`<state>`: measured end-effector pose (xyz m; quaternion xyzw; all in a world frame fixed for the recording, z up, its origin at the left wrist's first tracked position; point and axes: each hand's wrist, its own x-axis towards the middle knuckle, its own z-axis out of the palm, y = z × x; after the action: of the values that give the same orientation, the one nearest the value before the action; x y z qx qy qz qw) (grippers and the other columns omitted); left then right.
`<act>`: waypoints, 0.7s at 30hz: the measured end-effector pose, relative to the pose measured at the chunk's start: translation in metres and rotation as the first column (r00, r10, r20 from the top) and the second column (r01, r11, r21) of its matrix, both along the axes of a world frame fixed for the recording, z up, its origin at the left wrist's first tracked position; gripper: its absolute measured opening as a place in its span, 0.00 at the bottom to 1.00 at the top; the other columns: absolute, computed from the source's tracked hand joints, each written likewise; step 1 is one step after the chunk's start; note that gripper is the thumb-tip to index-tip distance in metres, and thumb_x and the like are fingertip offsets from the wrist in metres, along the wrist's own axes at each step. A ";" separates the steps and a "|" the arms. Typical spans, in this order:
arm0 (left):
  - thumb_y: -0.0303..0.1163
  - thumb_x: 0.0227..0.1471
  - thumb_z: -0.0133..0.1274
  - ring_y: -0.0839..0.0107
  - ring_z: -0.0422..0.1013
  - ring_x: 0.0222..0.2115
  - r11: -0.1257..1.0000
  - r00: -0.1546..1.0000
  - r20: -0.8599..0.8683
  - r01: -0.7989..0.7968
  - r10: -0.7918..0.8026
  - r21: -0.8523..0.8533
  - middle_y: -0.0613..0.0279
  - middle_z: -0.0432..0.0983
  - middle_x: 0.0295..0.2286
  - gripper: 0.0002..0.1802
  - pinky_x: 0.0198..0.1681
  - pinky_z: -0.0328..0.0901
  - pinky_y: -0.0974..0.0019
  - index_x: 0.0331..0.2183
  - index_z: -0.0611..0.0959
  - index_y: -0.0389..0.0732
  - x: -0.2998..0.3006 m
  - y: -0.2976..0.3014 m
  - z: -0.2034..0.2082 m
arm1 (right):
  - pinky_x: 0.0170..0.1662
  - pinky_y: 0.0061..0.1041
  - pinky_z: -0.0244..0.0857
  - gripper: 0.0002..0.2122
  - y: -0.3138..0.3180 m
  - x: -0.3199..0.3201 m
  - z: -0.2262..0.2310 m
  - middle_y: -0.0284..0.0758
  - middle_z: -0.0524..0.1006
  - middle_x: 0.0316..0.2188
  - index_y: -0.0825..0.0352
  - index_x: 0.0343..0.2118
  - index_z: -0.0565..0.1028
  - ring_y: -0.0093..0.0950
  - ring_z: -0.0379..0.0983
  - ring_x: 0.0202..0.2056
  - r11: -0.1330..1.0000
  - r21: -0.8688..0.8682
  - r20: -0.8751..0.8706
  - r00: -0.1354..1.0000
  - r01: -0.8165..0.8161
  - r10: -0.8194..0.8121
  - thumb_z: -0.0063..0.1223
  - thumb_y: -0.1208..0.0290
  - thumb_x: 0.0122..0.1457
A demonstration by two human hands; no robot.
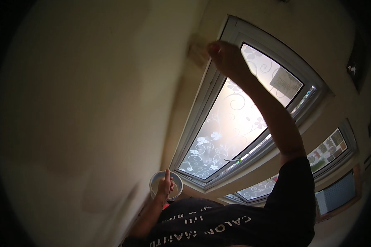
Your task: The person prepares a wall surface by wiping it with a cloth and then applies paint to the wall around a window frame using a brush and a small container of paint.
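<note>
Up high, my right hand is closed round a paintbrush, blurred by motion. The brush is against or close to the narrow strip of cream wall between the room corner and the window frame. I cannot tell whether its bristles touch. Lower down, my left hand grips a round, pale paint bucket by its near side, the thumb reaching up over the opening. Something cream-coloured, like paint, shows inside it.
Beside the brush stands a grey-framed window with frosted floral film on its glass. A large cream wall rises at the left. Farther right are a smaller window and a wood-framed pane.
</note>
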<state>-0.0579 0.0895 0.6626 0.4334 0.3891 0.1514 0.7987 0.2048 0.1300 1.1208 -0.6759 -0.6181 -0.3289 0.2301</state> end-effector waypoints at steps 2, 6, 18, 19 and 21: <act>0.68 0.56 0.40 0.82 0.58 0.11 1.000 1.000 0.018 0.006 -0.006 -0.012 0.71 0.60 0.13 0.41 0.15 0.55 0.76 0.35 0.73 0.32 0.002 0.000 -0.003 | 0.34 0.32 0.72 0.11 -0.003 -0.001 0.030 0.39 0.79 0.27 0.65 0.37 0.77 0.35 0.78 0.28 0.991 0.124 0.186 0.982 -0.055 0.031 0.52 0.62 0.62; 0.68 0.56 0.40 0.82 0.57 0.11 0.999 1.000 0.003 -0.030 0.030 -0.026 0.71 0.60 0.13 0.41 0.15 0.55 0.76 0.35 0.73 0.32 -0.001 -0.001 0.005 | 0.36 0.35 0.72 0.09 -0.009 -0.037 0.058 0.40 0.77 0.28 0.66 0.34 0.74 0.40 0.76 0.32 0.961 0.272 0.358 0.932 -0.051 -0.052 0.48 0.65 0.62; 0.68 0.56 0.40 0.82 0.57 0.12 0.998 1.000 0.007 -0.026 0.026 -0.051 0.71 0.60 0.14 0.40 0.15 0.55 0.76 0.35 0.72 0.32 0.000 -0.003 0.008 | 0.36 0.24 0.73 0.15 -0.015 -0.016 -0.135 0.37 0.70 0.38 0.75 0.46 0.67 0.29 0.69 0.36 0.972 -0.118 0.676 0.733 0.202 -0.071 0.48 0.70 0.60; 0.68 0.56 0.41 0.82 0.57 0.12 0.998 1.000 0.008 -0.026 0.026 -0.054 0.71 0.60 0.14 0.40 0.15 0.55 0.76 0.35 0.72 0.32 0.000 -0.003 0.008 | 0.36 0.24 0.73 0.15 -0.019 -0.022 -0.145 0.37 0.70 0.38 0.76 0.45 0.67 0.28 0.69 0.36 0.970 -0.172 0.633 0.774 0.170 -0.024 0.49 0.71 0.60; 0.68 0.56 0.41 0.82 0.57 0.12 0.998 1.000 0.012 -0.026 0.027 -0.059 0.71 0.60 0.15 0.41 0.15 0.55 0.76 0.36 0.72 0.32 0.001 -0.003 0.007 | 0.35 0.22 0.73 0.12 -0.030 -0.029 -0.157 0.37 0.69 0.37 0.75 0.42 0.68 0.27 0.70 0.36 0.961 -0.256 0.593 0.802 0.105 0.070 0.50 0.72 0.60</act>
<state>-0.0573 0.0869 0.6693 0.4036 0.3941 0.1533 0.8113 0.1755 0.0995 0.9643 -0.5690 -0.6923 -0.4373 -0.0753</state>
